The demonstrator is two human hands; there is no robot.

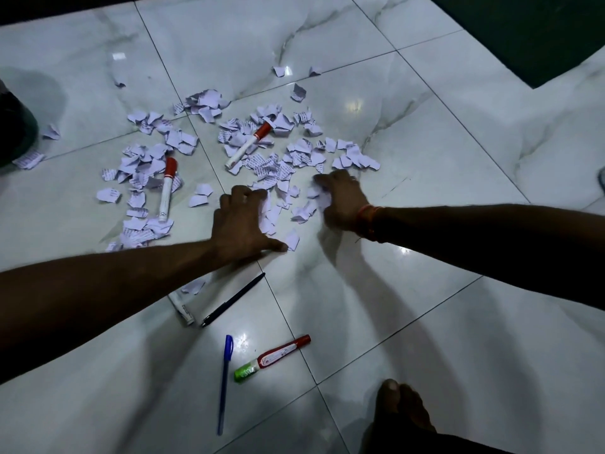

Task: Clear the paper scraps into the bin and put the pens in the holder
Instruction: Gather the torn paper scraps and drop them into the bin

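Marble floor tiles (425, 152), left hand (242, 221) and right hand (340, 198) both clutching paper scraps (268, 165) at pile's near edge, blue pen (224, 381) nearer

The floor (425, 191) is showing white with grey veins; the paper scraps (268, 165) are showing white with red print; a marker (167, 191) is showing white, red-capped; a pen (224, 381) is showing blue.

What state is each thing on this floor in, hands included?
paper scraps: torn, scattered loose.
left red-capped marker: capped, lying among scraps.
right red-capped marker: capped, lying among scraps.
white marker: lying flat, partly hidden.
black pen: lying flat.
blue pen: capped, lying flat.
red-green marker: lying flat.
left hand: fingers curled over scraps.
right hand: fingers curled over scraps, blurred.
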